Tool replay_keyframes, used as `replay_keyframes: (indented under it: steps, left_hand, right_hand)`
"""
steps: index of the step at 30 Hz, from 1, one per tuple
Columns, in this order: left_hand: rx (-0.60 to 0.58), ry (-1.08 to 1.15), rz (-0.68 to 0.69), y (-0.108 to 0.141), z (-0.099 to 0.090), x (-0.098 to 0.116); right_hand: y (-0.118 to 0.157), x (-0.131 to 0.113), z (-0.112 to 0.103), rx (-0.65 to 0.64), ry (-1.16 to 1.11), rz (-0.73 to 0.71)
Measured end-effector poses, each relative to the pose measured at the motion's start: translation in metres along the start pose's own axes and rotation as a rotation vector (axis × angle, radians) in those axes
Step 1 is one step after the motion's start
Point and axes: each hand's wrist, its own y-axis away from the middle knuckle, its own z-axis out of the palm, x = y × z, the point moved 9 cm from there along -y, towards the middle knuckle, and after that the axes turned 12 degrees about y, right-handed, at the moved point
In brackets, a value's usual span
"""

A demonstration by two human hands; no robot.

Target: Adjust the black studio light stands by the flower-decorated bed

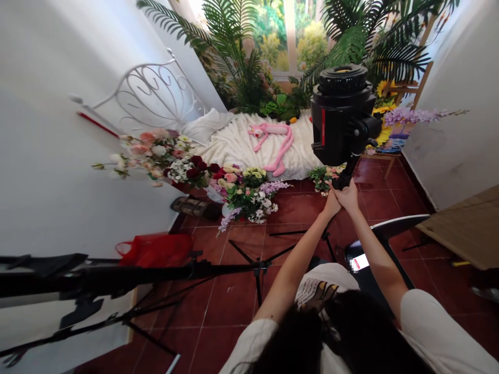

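In front of me a black studio light (pixel 338 117) with a red stripe sits on top of a light stand (pixel 343 179). Its round front ring points upward. My left hand (pixel 331 203) is closed around the stand just below the lamp. Right beside it, touching it, my right hand (pixel 348 197) is wrapped round the same part. My fingers partly hide the stand's joint, and the lower pole is mostly behind my arms.
A bed (pixel 234 135) with a white cover bears a pink plush toy (pixel 278 130). Artificial flowers (pixel 249 195) stand before it. Black tripod legs (pixel 259 267) spread across the red floor at left, near a red bag (pixel 156 249). A phone (pixel 359 262) lies on a black chair (pixel 374 283).
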Motion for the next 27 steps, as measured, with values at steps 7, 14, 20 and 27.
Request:
replay_keyframes:
  steps: [7, 14, 20, 27]
  left_hand:
    - [-0.04, -0.18, 0.127, -0.001, -0.01, 0.005]
    - [-0.008, -0.241, 0.046, -0.008, -0.016, 0.012]
    - [-0.02, -0.128, 0.086, -0.023, 0.001, 0.029]
    - [-0.154, -0.054, -0.033, -0.034, 0.02, 0.022]
  right_hand:
    - [-0.02, -0.023, 0.004, -0.328, -0.043, -0.105]
    - [-0.026, -0.045, -0.01, -0.067, 0.068, -0.152]
    - [-0.042, -0.081, -0.018, -0.055, 0.1, -0.242]
    - [-0.051, -0.096, -0.021, -0.115, 0.15, -0.264]
